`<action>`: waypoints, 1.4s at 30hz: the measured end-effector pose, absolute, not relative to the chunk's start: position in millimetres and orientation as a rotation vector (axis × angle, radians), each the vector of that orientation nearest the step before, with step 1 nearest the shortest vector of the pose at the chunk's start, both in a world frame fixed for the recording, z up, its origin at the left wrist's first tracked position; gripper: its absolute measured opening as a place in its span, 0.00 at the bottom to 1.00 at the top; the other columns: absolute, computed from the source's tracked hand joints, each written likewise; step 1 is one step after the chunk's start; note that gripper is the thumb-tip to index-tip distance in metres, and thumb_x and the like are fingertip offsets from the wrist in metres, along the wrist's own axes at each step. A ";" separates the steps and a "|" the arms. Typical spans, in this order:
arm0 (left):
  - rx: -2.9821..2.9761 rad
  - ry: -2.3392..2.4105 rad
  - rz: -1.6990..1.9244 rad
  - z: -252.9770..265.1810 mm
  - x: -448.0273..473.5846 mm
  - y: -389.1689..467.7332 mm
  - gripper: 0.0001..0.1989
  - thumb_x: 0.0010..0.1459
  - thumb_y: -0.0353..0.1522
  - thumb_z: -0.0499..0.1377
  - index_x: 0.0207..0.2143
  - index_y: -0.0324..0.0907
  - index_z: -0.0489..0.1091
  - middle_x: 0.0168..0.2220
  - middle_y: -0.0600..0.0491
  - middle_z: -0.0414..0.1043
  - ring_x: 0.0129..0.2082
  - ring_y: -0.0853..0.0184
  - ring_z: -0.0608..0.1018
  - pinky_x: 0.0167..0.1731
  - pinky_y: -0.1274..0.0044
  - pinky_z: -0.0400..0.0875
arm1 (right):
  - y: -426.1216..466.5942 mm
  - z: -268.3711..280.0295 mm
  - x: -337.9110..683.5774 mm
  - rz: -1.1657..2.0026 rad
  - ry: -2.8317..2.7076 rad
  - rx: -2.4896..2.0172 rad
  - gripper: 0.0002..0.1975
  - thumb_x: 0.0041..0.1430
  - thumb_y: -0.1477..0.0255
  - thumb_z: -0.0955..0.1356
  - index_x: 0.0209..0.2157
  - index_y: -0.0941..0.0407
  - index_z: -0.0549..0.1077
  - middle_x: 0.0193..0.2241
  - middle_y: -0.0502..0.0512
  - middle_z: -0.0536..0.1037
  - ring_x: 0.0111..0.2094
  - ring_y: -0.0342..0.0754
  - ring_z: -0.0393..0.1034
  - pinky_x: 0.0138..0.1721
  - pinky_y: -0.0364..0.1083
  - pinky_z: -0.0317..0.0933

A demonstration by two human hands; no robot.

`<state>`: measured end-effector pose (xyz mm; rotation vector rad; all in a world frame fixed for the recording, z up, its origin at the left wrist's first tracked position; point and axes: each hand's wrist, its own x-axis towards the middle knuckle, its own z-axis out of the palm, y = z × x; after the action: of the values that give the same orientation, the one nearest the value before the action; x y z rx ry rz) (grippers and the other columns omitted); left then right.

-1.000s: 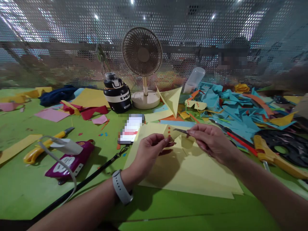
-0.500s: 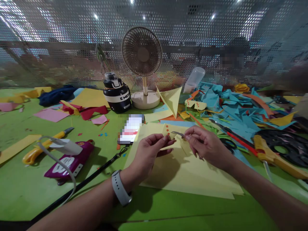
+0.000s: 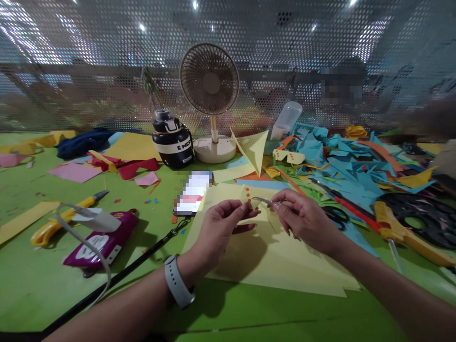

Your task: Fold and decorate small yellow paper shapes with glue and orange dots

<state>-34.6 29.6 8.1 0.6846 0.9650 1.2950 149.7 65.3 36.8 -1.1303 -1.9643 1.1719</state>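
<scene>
Pinched in my left hand (image 3: pixel 217 232) is a small piece of pale yellow paper (image 3: pixel 245 190) with a short row of orange squares on it. My right hand (image 3: pixel 308 221) grips thin metal tweezers (image 3: pixel 262 199) with a curved tip, which points left at the paper's edge. Whether the tip touches the paper or holds a scrap, I cannot make out. Both hands are above a stack of pale yellow sheets (image 3: pixel 285 270). Behind them lies a yellow paper strip (image 3: pixel 289 156) with similar orange squares.
A phone (image 3: pixel 194 192), a black bottle (image 3: pixel 173 142) and a fan (image 3: pixel 215 148) stand or lie beyond the hands. To the left are a yellow cutter (image 3: pixel 67 216) and a purple power bank (image 3: pixel 103 242) with a cable. Scissors (image 3: pixel 337 216), a tape dispenser (image 3: pixel 409 235) and blue paper scraps (image 3: pixel 356 164) lie right.
The tweezers' tip has shifted slightly left toward the paper piece. Both hands keep their grips, and the view has tilted very slightly.
</scene>
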 end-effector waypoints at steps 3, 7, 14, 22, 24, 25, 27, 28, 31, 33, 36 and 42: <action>0.697 0.959 1.292 7.9 -34.3 29.6 0.10 0.48 0.35 0.68 0.30 0.38 0.74 0.32 0.49 0.78 0.39 0.62 0.80 0.33 0.75 0.76 | 64.6 37.1 149.8 1.152 -1.979 -1.129 0.09 0.64 0.65 0.61 0.35 0.56 0.65 0.15 0.42 0.65 0.13 0.36 0.53 0.15 0.37 0.51; 0.705 0.971 1.298 7.3 -34.6 29.3 0.10 0.48 0.35 0.68 0.30 0.38 0.74 0.33 0.48 0.78 0.39 0.61 0.80 0.34 0.74 0.76 | 64.2 37.5 150.3 1.137 -1.994 -1.125 0.09 0.63 0.65 0.61 0.34 0.55 0.65 0.15 0.42 0.64 0.13 0.36 0.53 0.16 0.37 0.51; 0.684 0.967 1.307 7.2 -34.7 29.9 0.11 0.48 0.35 0.68 0.30 0.38 0.73 0.32 0.49 0.78 0.38 0.62 0.80 0.32 0.74 0.77 | 63.7 37.0 149.4 1.154 -1.990 -1.127 0.09 0.63 0.64 0.61 0.34 0.55 0.65 0.15 0.42 0.64 0.14 0.36 0.53 0.16 0.37 0.51; 0.701 0.987 1.291 9.6 -34.5 29.6 0.11 0.48 0.36 0.68 0.30 0.38 0.73 0.33 0.49 0.78 0.37 0.62 0.80 0.32 0.75 0.77 | 64.4 36.1 149.1 1.158 -1.981 -1.135 0.09 0.63 0.64 0.61 0.34 0.55 0.65 0.15 0.42 0.64 0.13 0.36 0.54 0.15 0.37 0.51; 0.714 0.989 1.288 9.2 -34.9 29.8 0.11 0.49 0.36 0.68 0.30 0.38 0.73 0.32 0.49 0.78 0.37 0.61 0.80 0.32 0.75 0.77 | 64.0 37.3 149.3 1.161 -1.978 -1.134 0.09 0.63 0.65 0.62 0.34 0.55 0.66 0.14 0.42 0.64 0.13 0.36 0.54 0.15 0.37 0.51; 0.718 0.991 1.289 8.8 -35.1 30.0 0.11 0.49 0.36 0.67 0.30 0.38 0.73 0.32 0.49 0.78 0.37 0.61 0.80 0.32 0.75 0.77 | 63.8 38.4 149.6 1.161 -1.970 -1.136 0.09 0.62 0.65 0.62 0.34 0.56 0.66 0.14 0.42 0.64 0.13 0.36 0.53 0.14 0.37 0.50; 0.729 0.995 1.292 7.6 -35.5 30.6 0.11 0.49 0.36 0.67 0.31 0.38 0.73 0.32 0.48 0.78 0.36 0.62 0.80 0.31 0.75 0.77 | 63.9 41.5 150.4 1.157 -1.932 -1.152 0.09 0.61 0.64 0.63 0.33 0.56 0.66 0.14 0.42 0.63 0.12 0.36 0.52 0.13 0.37 0.49; 0.736 0.996 1.293 7.0 -35.5 30.8 0.11 0.49 0.37 0.67 0.31 0.38 0.73 0.32 0.49 0.78 0.36 0.62 0.81 0.31 0.75 0.77 | 64.5 43.0 151.0 1.145 -1.897 -1.162 0.10 0.60 0.64 0.64 0.34 0.56 0.67 0.13 0.42 0.63 0.11 0.36 0.51 0.13 0.38 0.48; 0.766 0.985 1.285 6.2 -35.3 30.9 0.12 0.49 0.37 0.67 0.31 0.38 0.73 0.32 0.49 0.77 0.35 0.62 0.81 0.30 0.75 0.77 | 68.8 45.2 153.6 1.039 -1.779 -1.145 0.14 0.61 0.63 0.63 0.45 0.55 0.67 0.14 0.41 0.65 0.11 0.38 0.54 0.13 0.38 0.51; 0.785 0.981 1.265 6.9 -34.7 30.1 0.12 0.49 0.37 0.67 0.30 0.38 0.73 0.31 0.49 0.77 0.34 0.63 0.81 0.30 0.75 0.77 | 73.3 44.1 155.2 0.902 -1.786 -1.099 0.17 0.63 0.65 0.62 0.52 0.53 0.65 0.17 0.43 0.68 0.16 0.40 0.61 0.19 0.40 0.59; 0.820 0.986 1.207 8.9 -33.6 28.2 0.11 0.49 0.37 0.67 0.30 0.38 0.73 0.29 0.50 0.77 0.32 0.64 0.80 0.29 0.75 0.77 | 79.3 39.8 156.3 0.690 -1.930 -1.074 0.15 0.63 0.70 0.60 0.48 0.53 0.72 0.27 0.50 0.75 0.30 0.44 0.70 0.35 0.45 0.65; 0.856 0.992 1.141 9.9 -32.8 26.9 0.09 0.50 0.36 0.66 0.29 0.39 0.73 0.29 0.50 0.77 0.32 0.64 0.80 0.28 0.77 0.75 | 78.6 36.8 154.0 0.433 -2.050 -1.080 0.12 0.61 0.71 0.63 0.43 0.55 0.75 0.39 0.56 0.78 0.42 0.49 0.71 0.46 0.49 0.62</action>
<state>-32.8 26.9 9.9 0.8564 0.9919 1.1408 154.0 78.6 36.8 -1.0803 -2.0503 0.4331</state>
